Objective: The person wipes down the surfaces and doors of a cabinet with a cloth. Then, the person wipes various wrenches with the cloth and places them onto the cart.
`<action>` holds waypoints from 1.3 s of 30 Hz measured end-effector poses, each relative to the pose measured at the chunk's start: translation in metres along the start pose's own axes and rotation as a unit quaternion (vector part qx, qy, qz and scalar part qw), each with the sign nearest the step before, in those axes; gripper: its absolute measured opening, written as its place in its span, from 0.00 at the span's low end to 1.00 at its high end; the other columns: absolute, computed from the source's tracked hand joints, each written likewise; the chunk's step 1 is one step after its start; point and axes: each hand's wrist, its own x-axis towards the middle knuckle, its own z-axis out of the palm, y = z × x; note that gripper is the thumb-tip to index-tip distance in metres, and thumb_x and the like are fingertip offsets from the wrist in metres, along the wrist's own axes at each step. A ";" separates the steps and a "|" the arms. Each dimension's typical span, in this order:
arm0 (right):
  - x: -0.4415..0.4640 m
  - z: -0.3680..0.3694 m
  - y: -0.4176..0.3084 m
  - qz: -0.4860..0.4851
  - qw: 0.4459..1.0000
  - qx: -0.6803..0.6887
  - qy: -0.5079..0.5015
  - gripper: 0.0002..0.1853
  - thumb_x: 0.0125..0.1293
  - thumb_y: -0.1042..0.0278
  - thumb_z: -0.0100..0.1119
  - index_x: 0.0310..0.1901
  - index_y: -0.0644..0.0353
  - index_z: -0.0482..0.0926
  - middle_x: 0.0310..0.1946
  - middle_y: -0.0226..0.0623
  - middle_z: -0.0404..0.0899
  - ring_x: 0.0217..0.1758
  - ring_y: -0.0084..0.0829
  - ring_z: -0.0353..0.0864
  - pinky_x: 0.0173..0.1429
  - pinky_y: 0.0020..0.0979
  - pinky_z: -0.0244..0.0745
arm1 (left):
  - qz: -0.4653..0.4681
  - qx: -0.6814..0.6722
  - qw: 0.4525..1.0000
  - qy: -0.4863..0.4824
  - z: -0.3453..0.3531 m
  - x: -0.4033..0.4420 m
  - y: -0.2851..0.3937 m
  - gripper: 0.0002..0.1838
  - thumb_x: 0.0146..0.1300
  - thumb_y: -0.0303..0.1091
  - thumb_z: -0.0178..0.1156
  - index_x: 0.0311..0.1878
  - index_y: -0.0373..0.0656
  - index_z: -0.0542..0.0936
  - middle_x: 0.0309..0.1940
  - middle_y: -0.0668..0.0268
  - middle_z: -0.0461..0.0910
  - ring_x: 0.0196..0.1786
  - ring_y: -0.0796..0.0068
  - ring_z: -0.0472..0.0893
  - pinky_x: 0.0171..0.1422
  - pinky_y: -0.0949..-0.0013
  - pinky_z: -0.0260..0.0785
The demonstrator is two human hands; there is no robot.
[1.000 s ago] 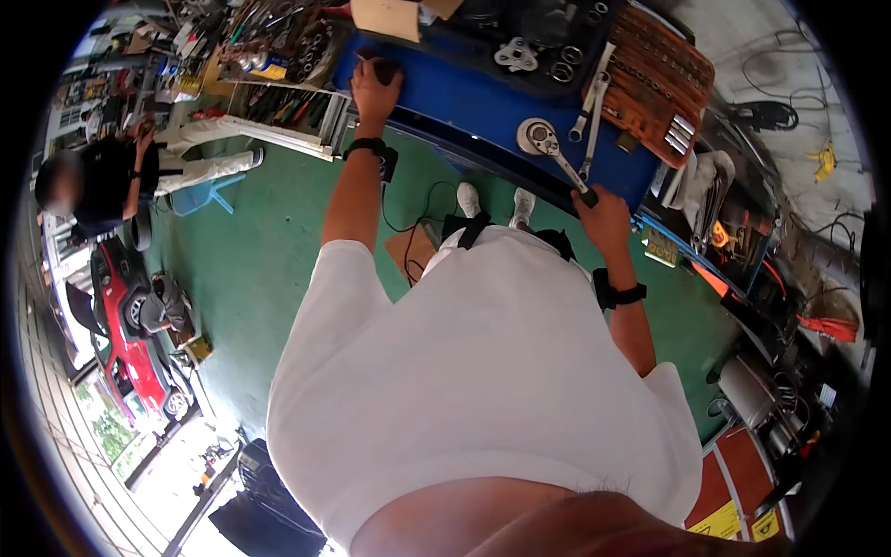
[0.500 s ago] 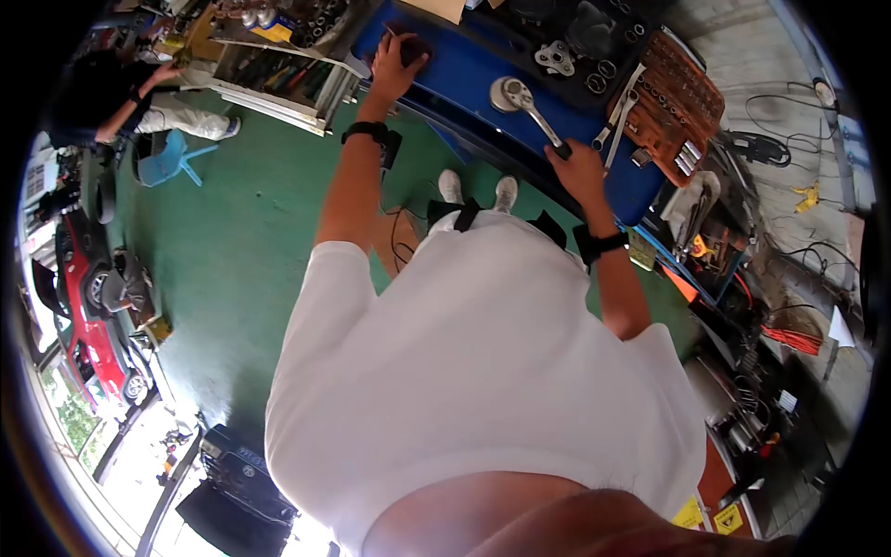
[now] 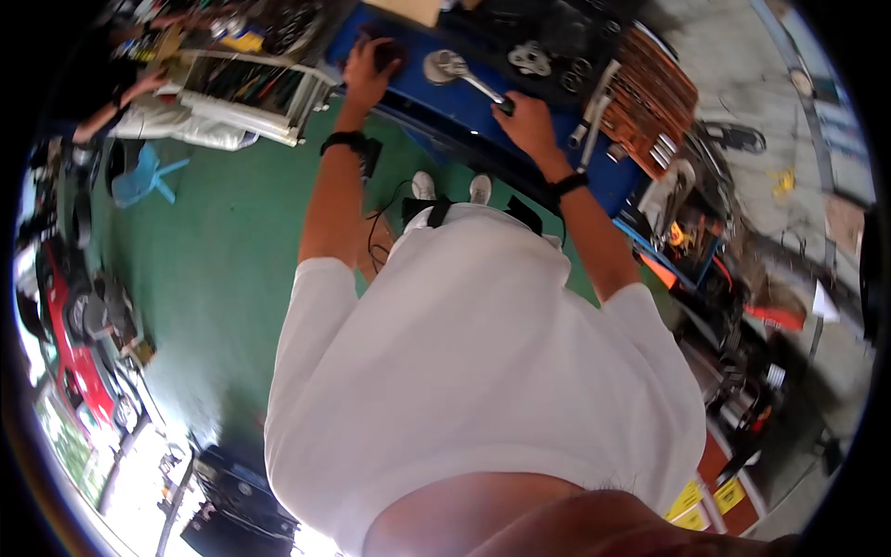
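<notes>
On the blue workbench top (image 3: 418, 88), my right hand (image 3: 531, 128) grips the black handle end of a metal ratchet wrench (image 3: 471, 80). The wrench's round head points to the left, toward my other hand. My left hand (image 3: 368, 72) has its fingers curved over a dark reddish-brown object (image 3: 390, 58), whose kind I cannot make out. To the right of the wrench lie long metal spanners (image 3: 594, 121) and an orange-brown socket case (image 3: 645, 102). A silver lobed metal part (image 3: 529, 58) sits on the black tray behind the wrench.
Left of the bench stands an open drawer cabinet (image 3: 243, 97) filled with tools. Beyond it are a person (image 3: 93, 88) and a light-blue stool (image 3: 147, 176). Cables and tools crowd a blue-framed cart (image 3: 682, 246) at right. A red car (image 3: 79, 353) is far left.
My right hand has moved left with the ratchet wrench, bringing its head closer to my left hand. My left hand stays on the dark object. The whole view has shifted slightly.
</notes>
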 end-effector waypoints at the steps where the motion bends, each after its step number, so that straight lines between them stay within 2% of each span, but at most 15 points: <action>1: -0.003 0.003 0.007 -0.026 0.999 0.018 0.014 0.14 0.59 0.62 0.70 0.38 0.64 0.82 0.34 0.51 0.83 0.40 0.53 0.83 0.45 0.47 0.78 | 0.022 0.014 1.000 0.008 0.000 -0.002 0.004 0.23 0.64 0.38 0.68 0.62 0.59 0.77 0.64 0.51 0.72 0.64 0.43 0.72 0.68 0.47 0.65; 5: -0.008 0.005 0.016 -0.066 0.996 0.009 0.058 0.17 0.57 0.61 0.72 0.43 0.63 0.83 0.36 0.46 0.81 0.43 0.49 0.81 0.49 0.43 0.78 | 0.005 0.091 0.995 -0.028 -0.002 -0.011 0.039 0.21 0.64 0.31 0.64 0.60 0.56 0.78 0.61 0.51 0.73 0.64 0.44 0.71 0.66 0.48 0.65; 10: -0.030 -0.002 0.005 -0.072 0.989 0.019 0.125 0.22 0.58 0.56 0.73 0.49 0.63 0.82 0.41 0.42 0.79 0.49 0.45 0.79 0.53 0.43 0.77 | -0.037 -0.063 0.996 0.048 -0.037 -0.036 0.113 0.19 0.70 0.31 0.61 0.62 0.44 0.75 0.58 0.50 0.74 0.63 0.48 0.73 0.69 0.54 0.66; 14: -0.071 -0.045 -0.033 -0.082 0.983 0.143 0.076 0.37 0.61 0.51 0.73 0.66 0.60 0.70 0.48 0.46 0.77 0.57 0.45 0.77 0.62 0.43 0.75 | -0.104 -0.196 0.975 -0.005 -0.042 -0.057 0.177 0.20 0.74 0.35 0.58 0.65 0.39 0.72 0.59 0.53 0.73 0.63 0.57 0.74 0.70 0.59 0.65; 15: -0.084 -0.055 -0.040 -0.100 0.966 0.233 0.047 0.42 0.61 0.49 0.73 0.72 0.59 0.65 0.50 0.47 0.77 0.59 0.45 0.77 0.65 0.43 0.74 | -0.075 -0.243 0.963 -0.083 -0.034 -0.062 0.186 0.22 0.75 0.38 0.56 0.67 0.39 0.70 0.61 0.53 0.71 0.64 0.59 0.72 0.72 0.59 0.63; 18: -0.115 -0.066 -0.045 -0.079 0.964 0.246 0.059 0.49 0.61 0.46 0.73 0.76 0.57 0.56 0.57 0.48 0.75 0.65 0.46 0.75 0.70 0.43 0.70 | 0.003 -0.296 0.924 -0.242 -0.004 -0.073 0.240 0.27 0.78 0.46 0.51 0.72 0.40 0.63 0.65 0.53 0.67 0.70 0.61 0.68 0.74 0.60 0.60; 20: -0.128 -0.063 -0.027 -0.054 0.966 0.226 0.117 0.46 0.60 0.54 0.74 0.74 0.58 0.58 0.60 0.48 0.74 0.66 0.46 0.75 0.71 0.42 0.70 | -0.108 -0.434 0.826 -0.344 0.013 -0.072 0.277 0.29 0.79 0.48 0.49 0.74 0.40 0.61 0.68 0.53 0.65 0.73 0.61 0.65 0.75 0.61 0.58; 24: -0.169 -0.092 0.034 0.049 0.886 0.444 0.125 0.39 0.57 0.78 0.71 0.70 0.61 0.65 0.60 0.45 0.75 0.66 0.39 0.76 0.71 0.37 0.71 | -0.055 -0.407 0.783 -0.467 0.037 -0.060 0.316 0.30 0.79 0.47 0.50 0.75 0.41 0.61 0.68 0.50 0.68 0.72 0.58 0.68 0.74 0.62 0.61; 26: -0.203 -0.092 0.076 0.088 0.899 0.399 0.157 0.35 0.58 0.79 0.68 0.68 0.62 0.67 0.60 0.44 0.76 0.66 0.38 0.76 0.70 0.37 0.71 | 0.049 -0.280 0.795 -0.535 0.052 -0.061 0.328 0.29 0.78 0.44 0.53 0.76 0.44 0.60 0.61 0.52 0.77 0.63 0.60 0.78 0.68 0.62 0.68; 27: -0.220 -0.092 0.095 0.121 0.910 0.351 0.183 0.32 0.60 0.80 0.66 0.67 0.63 0.69 0.59 0.44 0.77 0.65 0.37 0.77 0.70 0.37 0.72 | 0.075 -0.244 0.835 -0.487 0.063 -0.065 0.330 0.23 0.74 0.40 0.58 0.67 0.42 0.70 0.45 0.51 0.85 0.51 0.54 0.85 0.56 0.60 0.75; 32: -0.275 -0.129 0.174 0.037 0.950 0.163 0.266 0.27 0.63 0.73 0.59 0.65 0.65 0.72 0.56 0.44 0.78 0.60 0.39 0.79 0.66 0.35 0.71 | 0.040 -0.080 0.898 -0.431 0.101 -0.063 0.334 0.13 0.70 0.38 0.61 0.50 0.40 0.78 0.33 0.56 0.86 0.39 0.53 0.87 0.43 0.58 0.78; 34: -0.276 -0.140 0.174 0.159 0.831 0.393 0.360 0.27 0.59 0.70 0.61 0.61 0.67 0.77 0.52 0.44 0.79 0.56 0.43 0.80 0.65 0.37 0.71 | 0.038 -0.080 0.909 -0.408 0.113 -0.070 0.331 0.11 0.69 0.38 0.62 0.45 0.40 0.80 0.30 0.57 0.86 0.36 0.54 0.87 0.39 0.58 0.78; 35: -0.273 -0.150 0.174 0.165 0.829 0.396 0.360 0.27 0.59 0.70 0.61 0.61 0.67 0.77 0.52 0.44 0.79 0.56 0.43 0.80 0.65 0.37 0.71 | 0.046 -0.070 0.914 -0.397 0.121 -0.073 0.328 0.11 0.69 0.38 0.62 0.44 0.40 0.80 0.30 0.56 0.86 0.35 0.53 0.87 0.40 0.57 0.78; 37: -0.257 -0.170 0.174 0.141 0.929 0.194 0.281 0.26 0.55 0.69 0.62 0.58 0.62 0.81 0.51 0.47 0.78 0.55 0.48 0.80 0.64 0.40 0.72 | 0.061 -0.060 0.916 -0.391 0.127 -0.075 0.330 0.11 0.68 0.39 0.62 0.43 0.40 0.80 0.31 0.54 0.85 0.35 0.53 0.87 0.40 0.56 0.79; 39: -0.246 -0.161 0.193 0.164 0.948 0.116 0.248 0.27 0.53 0.69 0.62 0.58 0.58 0.81 0.52 0.48 0.78 0.55 0.50 0.80 0.64 0.41 0.73 | 0.093 0.007 0.923 -0.373 0.132 -0.069 0.335 0.13 0.68 0.41 0.63 0.41 0.40 0.81 0.30 0.52 0.85 0.34 0.51 0.86 0.40 0.55 0.79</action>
